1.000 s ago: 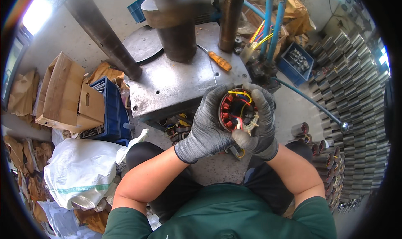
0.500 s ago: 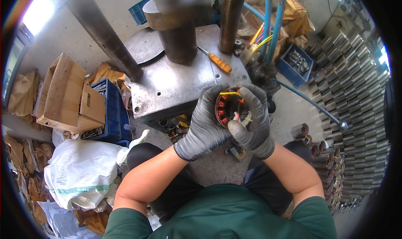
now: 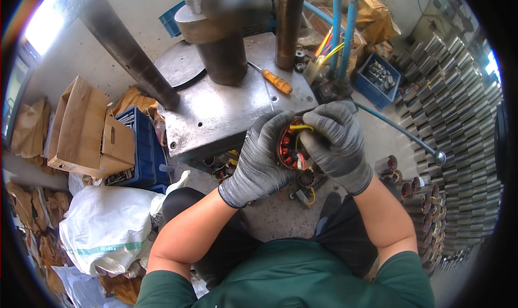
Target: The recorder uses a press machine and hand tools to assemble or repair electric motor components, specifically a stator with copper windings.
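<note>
My left hand (image 3: 256,162), in a grey work glove, is wrapped round a motor stator (image 3: 284,147) in front of the press table. Red windings line the stator's open end, which is turned toward my right hand. My gloved right hand (image 3: 341,149) has its thumb and fingers pinched at the end of a yellow lead wire (image 3: 300,127) coming from the stator's upper edge. Red and white leads (image 3: 300,161) stick out lower down. The far side of the stator is hidden by my left fingers.
On the steel press table (image 3: 216,113) lies a screwdriver (image 3: 277,82) with an orange handle. Many metal cylinders (image 3: 458,130) are stacked at right, beside a blue bin (image 3: 377,84) of parts. A cardboard box (image 3: 81,130) and white sack (image 3: 108,221) are at left.
My right hand has drawn off the stator's right side, moved slightly right, and now pinches the yellow wire. My left hand keeps its hold on the stator.
</note>
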`<control>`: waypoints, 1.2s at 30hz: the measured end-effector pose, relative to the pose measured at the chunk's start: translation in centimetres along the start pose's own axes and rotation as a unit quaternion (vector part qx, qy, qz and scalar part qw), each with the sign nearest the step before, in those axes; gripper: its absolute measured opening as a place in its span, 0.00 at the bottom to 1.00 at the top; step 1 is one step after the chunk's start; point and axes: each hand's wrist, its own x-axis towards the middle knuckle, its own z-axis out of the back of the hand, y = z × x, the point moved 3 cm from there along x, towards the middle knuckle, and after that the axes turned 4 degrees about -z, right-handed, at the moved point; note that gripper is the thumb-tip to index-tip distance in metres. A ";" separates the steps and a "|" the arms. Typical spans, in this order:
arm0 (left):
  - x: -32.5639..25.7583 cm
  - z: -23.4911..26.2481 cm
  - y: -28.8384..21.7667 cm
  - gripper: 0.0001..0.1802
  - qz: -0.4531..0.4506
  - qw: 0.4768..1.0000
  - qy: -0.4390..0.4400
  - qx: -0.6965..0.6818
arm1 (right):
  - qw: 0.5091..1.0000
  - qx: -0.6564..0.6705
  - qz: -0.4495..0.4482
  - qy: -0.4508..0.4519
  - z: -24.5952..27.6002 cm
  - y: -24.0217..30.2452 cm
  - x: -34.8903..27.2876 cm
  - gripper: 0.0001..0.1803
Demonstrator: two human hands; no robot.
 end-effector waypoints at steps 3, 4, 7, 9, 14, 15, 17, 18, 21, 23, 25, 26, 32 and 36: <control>-0.2 -0.2 -0.3 0.58 -0.018 1.000 0.009 0.002 | 0.999 -0.032 0.016 0.032 0.1 0.0 0.1 0.20; -0.3 -0.3 -0.1 0.57 0.002 1.000 0.012 -0.015 | 0.998 -0.041 0.030 0.031 0.2 0.2 0.2 0.20; -0.5 -0.8 0.6 0.58 0.057 0.996 -0.004 -0.065 | 0.997 -0.036 0.045 0.048 0.7 0.4 0.0 0.18; -0.7 -0.9 1.1 0.58 0.092 0.991 -0.023 -0.097 | 0.996 -0.021 0.047 0.067 0.7 0.4 -0.1 0.18; -0.4 -0.2 1.2 0.57 0.079 0.993 -0.029 -0.086 | 0.976 0.163 -0.013 0.146 1.3 -0.9 0.1 0.12; -0.4 -0.3 1.3 0.57 0.079 0.993 -0.029 -0.087 | 0.970 0.177 -0.031 0.161 1.1 -1.5 -0.3 0.11; -0.7 -0.8 1.8 0.59 0.094 0.992 0.017 -0.085 | 0.962 0.217 -0.059 0.153 0.6 -1.5 -0.5 0.10; -0.9 -0.9 1.9 0.59 0.094 0.992 0.017 -0.084 | 0.952 0.255 -0.087 0.144 0.4 -1.6 -0.6 0.10; -1.0 -0.6 1.9 0.59 0.076 0.994 0.005 -0.084 | 0.943 0.272 -0.120 0.148 -0.1 -1.6 -0.8 0.09; -0.5 0.2 0.9 0.59 0.036 0.999 -0.002 -0.027 | 0.955 0.228 -0.101 0.160 -0.1 -1.3 -0.6 0.09; -0.3 0.3 0.5 0.57 0.017 1.000 -0.001 -0.001 | 0.965 0.182 -0.082 0.172 -0.2 -1.0 -0.6 0.09; -0.1 0.3 0.2 0.56 -0.002 1.000 -0.001 0.025 | 0.962 0.191 -0.097 0.169 -0.4 -1.1 -0.8 0.09; 0.4 0.6 -1.0 0.56 -0.068 0.994 0.024 0.080 | 0.964 0.171 -0.137 0.150 -1.0 -0.7 -1.3 0.10; 0.6 0.5 -1.0 0.57 -0.029 0.998 0.038 0.051 | 0.989 0.088 -0.042 0.112 0.5 -0.1 -0.4 0.14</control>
